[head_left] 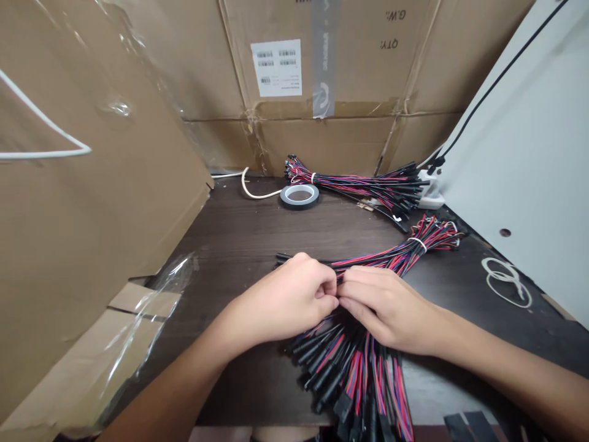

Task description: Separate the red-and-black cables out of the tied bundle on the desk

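Note:
My left hand (304,301) is closed, thumb and curled fingers pinched together over a fanned-out bundle of wires (359,374). Meeting it fingertip to fingertip, my right hand (386,304) is also closed in a pinch. Whatever sits between the fingertips is small, dark and mostly hidden. The bundle's red, blue and black wires end in black connectors toward the table's front edge. A white tie (417,244) gathers the wires at the upper right. Some black cable ends (283,258) stick out to the left, behind my left hand.
A second tied wire bundle (354,183) lies at the back, beside a roll of black tape (299,195). A white power strip (431,189) stands by the right panel. White rings (506,279) lie right. Cardboard boxes (322,141) border the dark table (239,233).

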`<action>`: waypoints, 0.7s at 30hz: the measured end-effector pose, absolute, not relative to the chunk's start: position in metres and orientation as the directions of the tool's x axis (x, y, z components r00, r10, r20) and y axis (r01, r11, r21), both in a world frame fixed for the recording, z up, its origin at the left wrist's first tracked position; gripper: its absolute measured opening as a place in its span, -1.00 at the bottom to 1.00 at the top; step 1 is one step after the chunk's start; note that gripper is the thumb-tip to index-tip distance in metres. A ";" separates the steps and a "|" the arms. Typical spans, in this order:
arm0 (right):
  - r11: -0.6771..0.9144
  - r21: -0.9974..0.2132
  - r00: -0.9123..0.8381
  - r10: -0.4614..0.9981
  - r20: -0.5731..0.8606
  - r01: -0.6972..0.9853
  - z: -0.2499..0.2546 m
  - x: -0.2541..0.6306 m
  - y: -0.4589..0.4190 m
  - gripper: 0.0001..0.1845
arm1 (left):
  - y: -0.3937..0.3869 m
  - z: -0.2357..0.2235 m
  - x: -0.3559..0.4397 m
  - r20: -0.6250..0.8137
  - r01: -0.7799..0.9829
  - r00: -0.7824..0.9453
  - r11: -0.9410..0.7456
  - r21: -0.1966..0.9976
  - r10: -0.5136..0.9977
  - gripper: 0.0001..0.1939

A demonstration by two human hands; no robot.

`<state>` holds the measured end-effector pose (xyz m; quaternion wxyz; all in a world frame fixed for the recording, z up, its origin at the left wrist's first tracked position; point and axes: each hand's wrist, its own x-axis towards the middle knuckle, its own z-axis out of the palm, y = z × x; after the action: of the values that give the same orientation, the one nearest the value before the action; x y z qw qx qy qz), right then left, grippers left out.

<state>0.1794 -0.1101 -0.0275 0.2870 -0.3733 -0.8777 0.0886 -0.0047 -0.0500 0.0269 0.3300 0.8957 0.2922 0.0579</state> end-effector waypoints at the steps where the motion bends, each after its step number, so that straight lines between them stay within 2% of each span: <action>1: 0.712 -0.376 -0.557 0.700 0.447 0.593 -0.027 0.179 -0.110 -0.73 | -0.051 0.027 -0.004 -0.089 0.482 0.827 -0.618 0.621 0.555 -0.82; 8: 0.727 -0.454 -0.558 0.686 0.466 0.515 -0.020 0.184 -0.109 -0.74 | -0.055 0.023 -0.002 0.089 0.306 0.906 -0.786 0.537 0.413 -0.80; 12: 0.709 -0.399 -0.548 0.704 0.452 0.581 -0.025 0.183 -0.109 -0.75 | -0.052 0.024 -0.003 0.042 0.392 0.889 -0.806 0.443 0.456 -0.79; 16: 0.675 -0.404 -0.529 0.736 0.421 0.617 -0.030 0.180 -0.107 -0.79 | -0.048 0.025 -0.005 0.008 0.490 0.849 -0.791 0.366 0.529 -0.81; 21: 0.647 -0.370 -0.453 0.746 0.488 0.667 -0.030 0.185 -0.104 -0.77 | -0.045 0.024 -0.005 0.030 0.506 0.856 -0.848 0.160 0.516 -0.86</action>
<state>0.1846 -0.1037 -0.0295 0.3177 -0.4154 -0.8501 0.0625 -0.0049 -0.0446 0.0238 0.0731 0.9605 0.2660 0.0361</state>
